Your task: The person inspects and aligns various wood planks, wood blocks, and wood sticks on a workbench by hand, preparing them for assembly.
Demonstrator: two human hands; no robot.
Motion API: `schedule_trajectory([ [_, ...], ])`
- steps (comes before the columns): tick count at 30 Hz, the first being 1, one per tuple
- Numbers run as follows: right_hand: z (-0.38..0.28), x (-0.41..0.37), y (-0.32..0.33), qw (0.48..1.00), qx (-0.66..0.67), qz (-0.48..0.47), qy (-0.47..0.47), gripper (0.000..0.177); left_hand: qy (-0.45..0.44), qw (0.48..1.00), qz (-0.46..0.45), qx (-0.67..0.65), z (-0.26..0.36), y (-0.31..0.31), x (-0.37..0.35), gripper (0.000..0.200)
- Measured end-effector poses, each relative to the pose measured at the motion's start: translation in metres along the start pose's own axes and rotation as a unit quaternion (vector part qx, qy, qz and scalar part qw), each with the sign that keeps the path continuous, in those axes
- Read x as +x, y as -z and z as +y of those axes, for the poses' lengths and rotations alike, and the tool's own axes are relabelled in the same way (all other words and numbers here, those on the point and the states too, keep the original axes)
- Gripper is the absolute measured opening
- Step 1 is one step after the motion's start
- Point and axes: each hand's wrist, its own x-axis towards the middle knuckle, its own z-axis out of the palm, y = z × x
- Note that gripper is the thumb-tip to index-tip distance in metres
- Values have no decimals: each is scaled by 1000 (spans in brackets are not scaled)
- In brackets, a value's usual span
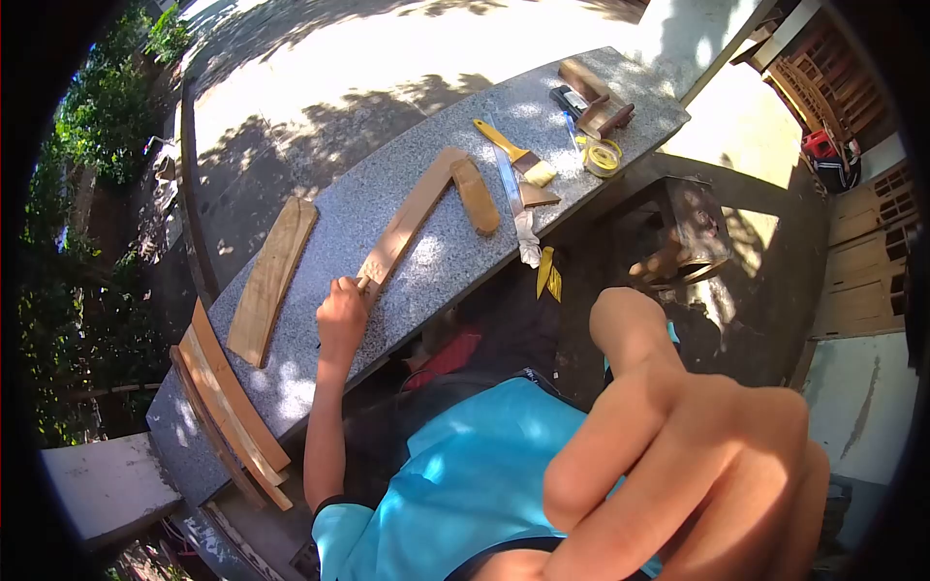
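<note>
My left hand [344, 315] is closed around the near end of a long wooden strip [412, 213] lying on the speckled stone tabletop [358, 189]. A shorter rounded wooden block [475, 198] meets the strip's far end at an angle. Raised close to the camera, my right hand [697, 455] looks large, with its fingers bent inward. Whatever it may hold is hidden. To the left of my left hand lies a wide wooden board [273, 281].
Several thin curved wood strips [232, 402] lie at the left end. Farther right are a yellow-handled brush [513, 152], a metal ruler [506, 172], a yellow tape roll [602, 157] and a wooden hand plane [605, 114]. A dark stool [693, 228] stands beside the table.
</note>
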Motion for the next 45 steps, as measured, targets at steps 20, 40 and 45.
schedule_trajectory([
  [20,116,109,-30,955,139,260,13,27,57,993,-10,-102,1,4,-1,17],
  [40,474,-65,-45,645,-197,451,-585,30,5,981,-153,-120,-37,20,15,20],
  [45,498,-80,-55,623,-196,417,-631,36,127,982,-86,-106,-70,19,-19,23],
])
